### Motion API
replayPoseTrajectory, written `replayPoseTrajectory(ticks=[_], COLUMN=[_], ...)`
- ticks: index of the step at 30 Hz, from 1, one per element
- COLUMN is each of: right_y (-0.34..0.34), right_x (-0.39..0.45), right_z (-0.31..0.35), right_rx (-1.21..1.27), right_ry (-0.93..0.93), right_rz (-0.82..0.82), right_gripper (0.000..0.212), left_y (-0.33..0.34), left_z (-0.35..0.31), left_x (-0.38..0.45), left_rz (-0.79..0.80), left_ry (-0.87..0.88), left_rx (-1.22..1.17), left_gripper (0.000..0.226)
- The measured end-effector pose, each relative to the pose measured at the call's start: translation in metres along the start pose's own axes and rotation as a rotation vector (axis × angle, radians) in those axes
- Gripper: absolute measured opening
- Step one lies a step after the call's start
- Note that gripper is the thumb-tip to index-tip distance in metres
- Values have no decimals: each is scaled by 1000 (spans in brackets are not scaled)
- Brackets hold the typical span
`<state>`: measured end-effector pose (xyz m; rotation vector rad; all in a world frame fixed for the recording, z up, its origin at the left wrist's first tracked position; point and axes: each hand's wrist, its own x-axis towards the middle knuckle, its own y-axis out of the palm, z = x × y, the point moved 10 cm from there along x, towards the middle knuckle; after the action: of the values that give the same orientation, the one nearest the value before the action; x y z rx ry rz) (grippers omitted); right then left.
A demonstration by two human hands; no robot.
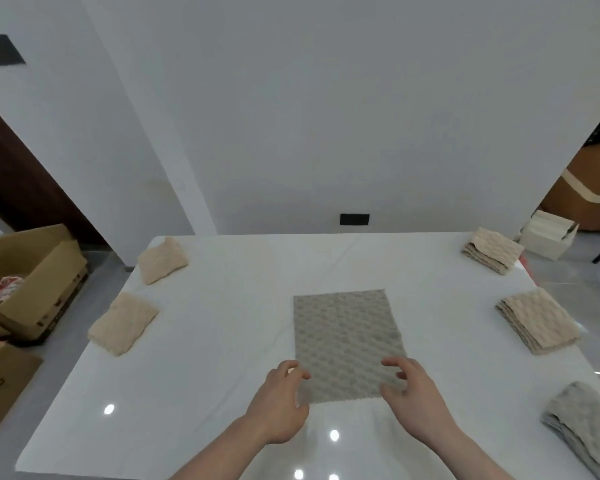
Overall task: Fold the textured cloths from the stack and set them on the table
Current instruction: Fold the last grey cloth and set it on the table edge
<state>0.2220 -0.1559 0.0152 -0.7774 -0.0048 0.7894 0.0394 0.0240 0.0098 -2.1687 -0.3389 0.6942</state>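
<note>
One grey cloth (347, 344) lies spread flat in the middle of the white table (222, 323), and you are at the start of folding it. Your left hand (279, 407) sits at its near left corner with fingers curled toward the edge, thumb underneath or beside it; your right hand (411, 389) rests on the near right corner, fingers loosely bent on the fabric. Whether either hand has actually pinched the cloth I cannot tell; both are touching or just beside it, and neither looks firmly closed.

The cloth's long axis runs away from you, near edge by your hands, far edge pointing at the wall, turned slightly clockwise. The next move, as I judge it, calls for pinching both near corners and carrying them over to meet the far corners, keeping the sides lined up.

Two beige folded cloths (123, 323) lie at the left, and stacks (537, 325) at the right, with a grey stack (582, 420) nearest your right arm
</note>
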Motion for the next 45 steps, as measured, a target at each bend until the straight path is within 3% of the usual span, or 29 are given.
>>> replayPoseTrajectory(ticks=[5,8,11,14,24,39,45], right_y=[44,76,94,96,95,103,94], right_x=[57,78,70,68,61,9,7], right_z=[-54,-94,-98,-96,-93,-101,-101], right_rx=[-176,-411,-477,-520,-551,-524,-428], right_ry=[23,6,-138,-215,-264,-220,-254], right_rz=[-13,-104,-309,-375,-424,-429,-506], right_gripper=[48,67,59,56,49,55,39], left_y=[50,82,93,95,90,100,94], left_z=[43,70,76,80,81,82,91], left_x=[72,92,86,83,71,33,27], left_rz=[15,-130,-347,-406,-554,-593,-676], left_ry=[85,155,239,275,307,185,180], left_rx=[104,184,178,138,145,65,-13], left_gripper=[67,76,70,64,51,40,26])
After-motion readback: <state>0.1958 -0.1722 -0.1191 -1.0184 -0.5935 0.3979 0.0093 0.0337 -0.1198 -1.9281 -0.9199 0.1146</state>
